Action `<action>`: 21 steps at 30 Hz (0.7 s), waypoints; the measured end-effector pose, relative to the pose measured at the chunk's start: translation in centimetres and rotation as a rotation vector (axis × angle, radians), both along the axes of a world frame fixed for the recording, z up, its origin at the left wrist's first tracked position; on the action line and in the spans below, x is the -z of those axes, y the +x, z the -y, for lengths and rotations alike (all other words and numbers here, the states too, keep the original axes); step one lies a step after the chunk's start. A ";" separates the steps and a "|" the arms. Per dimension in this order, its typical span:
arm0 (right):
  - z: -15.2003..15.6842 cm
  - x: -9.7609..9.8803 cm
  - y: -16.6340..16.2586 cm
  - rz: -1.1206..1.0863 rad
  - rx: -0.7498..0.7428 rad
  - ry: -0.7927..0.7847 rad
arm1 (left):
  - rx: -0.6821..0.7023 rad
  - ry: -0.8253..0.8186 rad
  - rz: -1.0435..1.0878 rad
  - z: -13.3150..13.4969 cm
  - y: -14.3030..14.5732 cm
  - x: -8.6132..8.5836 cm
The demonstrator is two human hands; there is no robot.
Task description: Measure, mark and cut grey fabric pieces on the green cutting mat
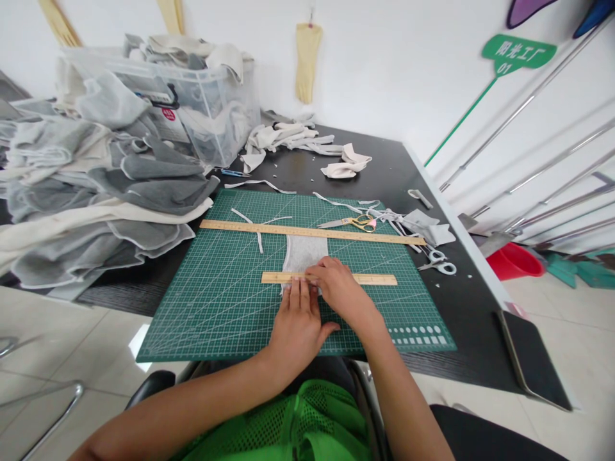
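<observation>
Edges first. Your left hand is lying flat on the cutting mat. Its fingers are stretched out together and gripping nothing, with the tips meeting the near edge of the short ruler. Your right hand is crossing over that ruler's middle, fingers bent down and pressing on the wood. Whether they are pinching anything underneath, you cannot tell from here. The grey fabric strip is lying between the two rulers. Its far end is tucked beneath the long ruler, and its near end is passing under the short one and your hands.

Open room: bare mat is spreading wide to the left of your hands, less so to the right. Beyond the mat's right edge the dark desk is running narrow to its pale lip, with a dark flat panel lying at the near right corner. A cloth heap is spilling onto the mat's far-left corner. Gold-handled scissors are sitting just beyond the long ruler. White-handled scissors are lying off the mat near its right end.

Materials: both rulers are pale wood, straight, marked along the edge. The mat is matte green with a fine white grid. The fabric is looking soft and felt-like, its sides curving inward. The heap is mixing grey and cream pieces, and thin offcut strips are curling across the mat.
</observation>
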State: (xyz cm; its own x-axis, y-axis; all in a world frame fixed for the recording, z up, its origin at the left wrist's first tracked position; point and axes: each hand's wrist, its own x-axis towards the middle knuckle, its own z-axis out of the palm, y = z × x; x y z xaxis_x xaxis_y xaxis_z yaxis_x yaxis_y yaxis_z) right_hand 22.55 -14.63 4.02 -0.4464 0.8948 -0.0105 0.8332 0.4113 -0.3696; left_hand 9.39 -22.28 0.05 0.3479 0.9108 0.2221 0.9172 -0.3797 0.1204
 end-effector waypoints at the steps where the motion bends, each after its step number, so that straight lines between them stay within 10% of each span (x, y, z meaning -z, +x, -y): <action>1: -0.1 0.0 0.2 -0.026 -0.006 -0.007 | -0.001 -0.001 0.000 0.0 0.0 0.0; 21: -2.0 1.4 4.1 -0.106 0.164 -0.035 | 0.071 0.021 -0.041 -0.6 -0.5 0.0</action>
